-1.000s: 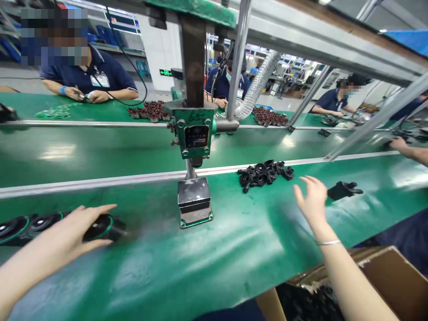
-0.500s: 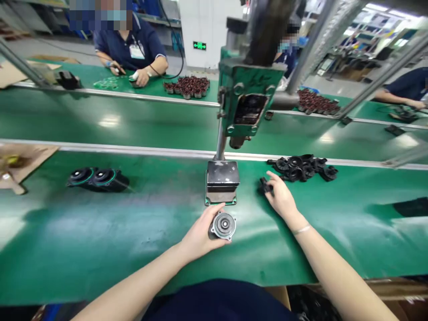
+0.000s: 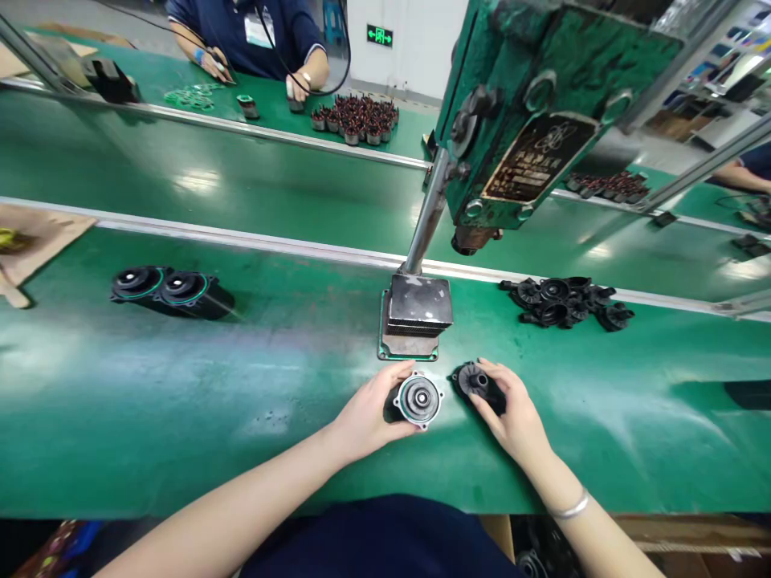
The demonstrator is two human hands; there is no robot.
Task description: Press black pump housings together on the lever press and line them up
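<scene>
our left fingers [image 3: 385, 377] snug around a grey disc housing [image 3: 419, 400], our right fingers [image 3: 503, 381] around a black impeller [image 3: 475, 380] beside it

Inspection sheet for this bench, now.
Surface: green bench mat, scuffed, shiny.
Job's things: grey round part in the left hand; black round part in the right hand, side by side before the press base.
Clutter: pile of black parts at right; two black cylinders at left; cardboard at far left.
Hands: both closed on their parts.
Cables: black cable near a co-worker opposite.
Surroundings: green press head overhead; copper-wound parts across the belt.
</scene>
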